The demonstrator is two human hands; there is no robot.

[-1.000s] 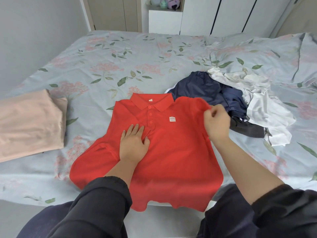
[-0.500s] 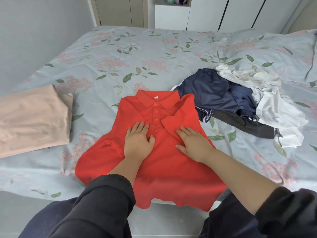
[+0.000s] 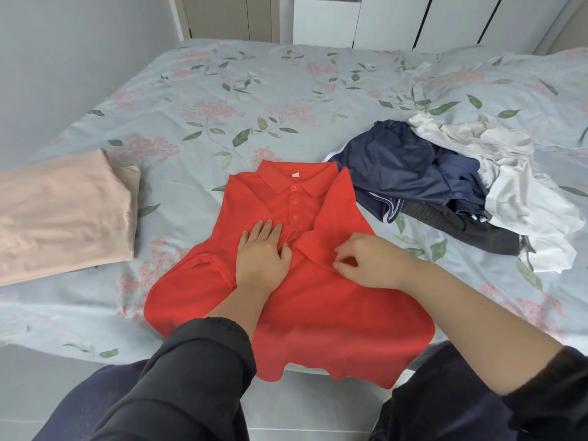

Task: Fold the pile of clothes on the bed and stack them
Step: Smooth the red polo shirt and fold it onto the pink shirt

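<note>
Folding the red cotton polo shirt (image 3: 318, 313): right side turned in, left sleeve still out.

My left hand (image 3: 264, 253) presses flat on the chest, fingers straight, while my right hand (image 3: 369, 265) pinches the turned-in flap's edge. The shirt lies at the near edge of the floral-sheeted bed (image 3: 254, 90), its hem hanging over. Next, I judge, the left sleeve folds across. A folded pink garment (image 3: 63, 211) waits by the left edge, and the unfolded navy, grey and white heap (image 3: 413, 173) sits just beside the shirt's right shoulder.

A shirt (image 3: 318, 313) lies before you on the near edge of the bed (image 3: 254, 100), hem hanging over. Your left hand (image 3: 262, 259) lies flat on it; your right hand (image 3: 369, 265) pinches it just beside. A folded garment (image 3: 63, 214) sits to its left, a pile of clothes (image 3: 445, 186) to its right.
</note>
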